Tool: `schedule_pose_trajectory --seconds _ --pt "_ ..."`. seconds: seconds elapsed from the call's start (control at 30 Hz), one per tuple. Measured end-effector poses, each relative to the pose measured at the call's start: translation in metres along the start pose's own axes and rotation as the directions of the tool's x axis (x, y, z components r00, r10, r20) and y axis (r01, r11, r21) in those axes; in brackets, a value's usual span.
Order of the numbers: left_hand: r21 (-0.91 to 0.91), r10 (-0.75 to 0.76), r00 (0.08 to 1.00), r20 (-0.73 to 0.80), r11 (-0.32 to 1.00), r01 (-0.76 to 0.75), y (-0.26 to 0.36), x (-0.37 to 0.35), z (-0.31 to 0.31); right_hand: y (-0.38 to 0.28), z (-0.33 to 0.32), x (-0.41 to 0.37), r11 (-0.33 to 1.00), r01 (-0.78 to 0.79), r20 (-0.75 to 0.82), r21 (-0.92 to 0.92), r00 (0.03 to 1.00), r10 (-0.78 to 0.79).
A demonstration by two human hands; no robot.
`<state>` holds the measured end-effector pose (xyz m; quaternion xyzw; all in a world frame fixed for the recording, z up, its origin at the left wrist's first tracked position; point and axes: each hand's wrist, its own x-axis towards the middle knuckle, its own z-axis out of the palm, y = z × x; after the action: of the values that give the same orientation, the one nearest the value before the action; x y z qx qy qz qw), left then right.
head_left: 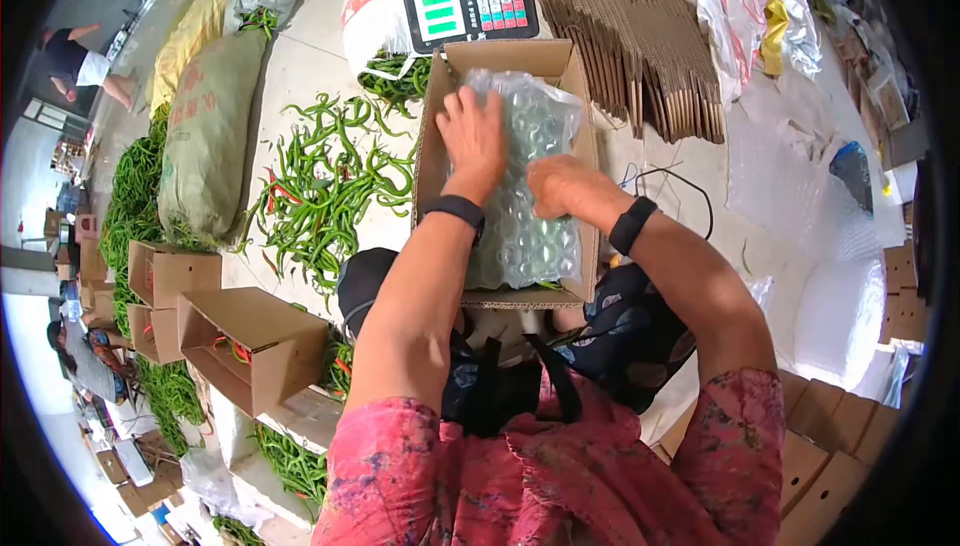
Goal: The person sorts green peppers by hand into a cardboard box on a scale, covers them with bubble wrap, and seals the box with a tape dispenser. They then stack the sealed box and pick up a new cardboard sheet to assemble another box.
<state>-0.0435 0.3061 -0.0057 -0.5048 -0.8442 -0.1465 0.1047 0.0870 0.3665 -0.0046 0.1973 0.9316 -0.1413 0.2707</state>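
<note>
An open cardboard box [437,86] stands in front of me, with a sheet of large-celled bubble wrap [530,236] spread inside it. My left hand [474,141] rests on the wrap's upper left part along the box wall, fingers apart. Near the right wall, my right hand [562,186] is curled closed against the wrap; its fingertips are hidden underneath. A bit of green shows at the wrap's lower edge, but what lies beneath it is mostly covered. Just beyond the box sits a digital scale display [470,11] with lit green readouts.
Loose green peppers [335,181] lie on the floor to the left, by a full sack [215,136] and open boxes [255,346]. Flattened cardboard [630,36] is stacked ahead right. Rolled bubble wrap [840,296] stands right, above boxes [825,446]. Other people [85,66] are far left.
</note>
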Motion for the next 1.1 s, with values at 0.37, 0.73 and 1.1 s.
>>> schedule_pose_trajectory --seconds 0.37,0.73,1.1 --pt "-0.155 -0.033 0.994 0.105 0.987 0.049 0.008 -0.038 0.037 -0.012 -0.050 -0.022 0.996 -0.054 -0.119 -0.071 0.992 0.045" --pt "-0.330 0.034 0.884 -0.467 0.920 -0.210 -0.006 0.080 -0.024 -0.028 -0.078 0.018 0.941 -0.338 0.162 -0.015 0.928 0.336" --pt "-0.038 0.365 0.862 0.352 0.926 -0.377 -0.022 0.044 -0.012 0.009 -0.067 0.027 0.972 -0.048 0.244 0.230 0.970 -0.010"
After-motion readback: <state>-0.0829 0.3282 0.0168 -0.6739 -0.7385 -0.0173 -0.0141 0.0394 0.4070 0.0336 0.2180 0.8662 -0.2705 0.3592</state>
